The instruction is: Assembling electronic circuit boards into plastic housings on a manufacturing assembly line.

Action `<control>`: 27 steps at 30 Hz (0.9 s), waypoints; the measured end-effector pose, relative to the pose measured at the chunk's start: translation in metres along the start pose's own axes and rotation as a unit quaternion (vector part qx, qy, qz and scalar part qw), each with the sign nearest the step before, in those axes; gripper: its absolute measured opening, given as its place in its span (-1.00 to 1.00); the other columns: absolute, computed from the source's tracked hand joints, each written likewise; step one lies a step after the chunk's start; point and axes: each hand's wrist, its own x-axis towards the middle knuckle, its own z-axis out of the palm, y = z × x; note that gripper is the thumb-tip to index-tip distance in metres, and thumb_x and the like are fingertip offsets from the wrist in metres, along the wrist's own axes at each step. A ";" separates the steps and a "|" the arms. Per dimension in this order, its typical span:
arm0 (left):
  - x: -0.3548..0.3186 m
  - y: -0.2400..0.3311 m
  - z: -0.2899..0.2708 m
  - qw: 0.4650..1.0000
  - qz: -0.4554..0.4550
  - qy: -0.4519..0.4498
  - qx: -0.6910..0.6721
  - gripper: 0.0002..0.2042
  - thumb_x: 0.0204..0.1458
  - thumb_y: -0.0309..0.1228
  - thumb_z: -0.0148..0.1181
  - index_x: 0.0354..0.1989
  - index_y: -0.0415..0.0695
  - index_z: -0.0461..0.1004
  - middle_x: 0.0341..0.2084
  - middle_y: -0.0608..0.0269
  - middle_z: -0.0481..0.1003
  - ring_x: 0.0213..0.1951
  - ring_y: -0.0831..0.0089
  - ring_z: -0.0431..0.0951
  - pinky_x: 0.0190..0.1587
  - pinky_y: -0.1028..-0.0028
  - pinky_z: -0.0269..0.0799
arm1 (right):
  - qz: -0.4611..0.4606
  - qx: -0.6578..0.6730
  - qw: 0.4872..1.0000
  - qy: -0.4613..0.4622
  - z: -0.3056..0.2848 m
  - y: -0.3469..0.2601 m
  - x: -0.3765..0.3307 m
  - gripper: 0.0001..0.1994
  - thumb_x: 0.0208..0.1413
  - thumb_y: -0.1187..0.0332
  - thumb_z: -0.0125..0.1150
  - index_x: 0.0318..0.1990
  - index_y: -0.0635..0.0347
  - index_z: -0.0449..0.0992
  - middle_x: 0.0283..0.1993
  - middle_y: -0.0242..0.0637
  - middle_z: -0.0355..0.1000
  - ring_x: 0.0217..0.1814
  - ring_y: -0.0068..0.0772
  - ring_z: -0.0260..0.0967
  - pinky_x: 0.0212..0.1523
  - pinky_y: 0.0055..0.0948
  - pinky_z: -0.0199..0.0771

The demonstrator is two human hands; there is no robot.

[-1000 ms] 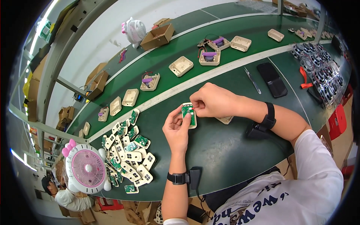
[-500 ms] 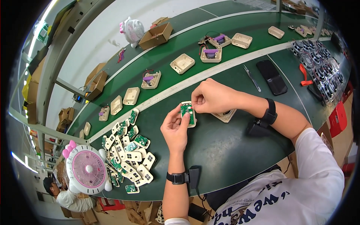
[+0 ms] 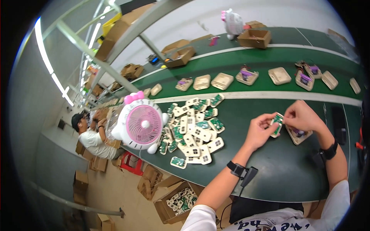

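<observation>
From where I stand, the person's left hand (image 3: 259,133) grips a small cream plastic panel with a green circuit board (image 3: 276,125), held up above the dark green tabletop (image 3: 246,173). The right hand (image 3: 302,115) curls its fingers at the panel's right edge; I can't tell whether they pinch anything. Just below that hand lies an open beige plastic case (image 3: 298,135). Off to the left spreads a heap of similar cream panels (image 3: 191,129), beside a white fan with a pink grille (image 3: 144,124).
</observation>
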 end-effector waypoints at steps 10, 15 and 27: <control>0.007 -0.004 0.014 0.998 0.035 0.023 0.043 -0.65 0.17 -0.57 0.26 0.15 -0.24 0.47 -0.30 0.34 0.60 -0.30 0.71 0.54 -0.21 0.65 0.46 | 0.024 -0.089 0.996 -0.013 -0.002 0.038 -0.008 -0.71 -0.19 0.28 0.51 -0.47 0.36 0.60 -0.58 -0.13 0.52 -0.53 -0.38 0.52 -0.42 -0.39 0.48; 0.005 -0.012 0.010 0.994 0.049 0.065 0.070 -0.69 0.19 -0.57 0.25 0.11 -0.26 0.46 -0.32 0.33 0.61 -0.30 0.73 0.54 -0.22 0.67 0.45 | -0.019 -0.136 0.988 0.070 0.017 0.036 -0.004 -0.77 -0.18 0.35 0.43 -0.45 0.35 0.57 -0.44 -0.01 0.55 -0.34 -0.03 0.55 -0.25 -0.21 0.55; 0.002 0.009 0.017 0.966 0.043 0.158 0.202 -0.71 0.13 -0.56 0.27 0.04 -0.17 0.52 -0.40 0.31 0.58 -0.35 0.64 0.53 -0.29 0.54 0.49 | -0.102 -0.115 0.988 0.003 0.018 0.056 0.011 -0.87 -0.05 0.42 0.34 -0.41 0.31 0.58 -0.48 -0.10 0.49 -0.46 -0.19 0.44 -0.37 -0.24 0.45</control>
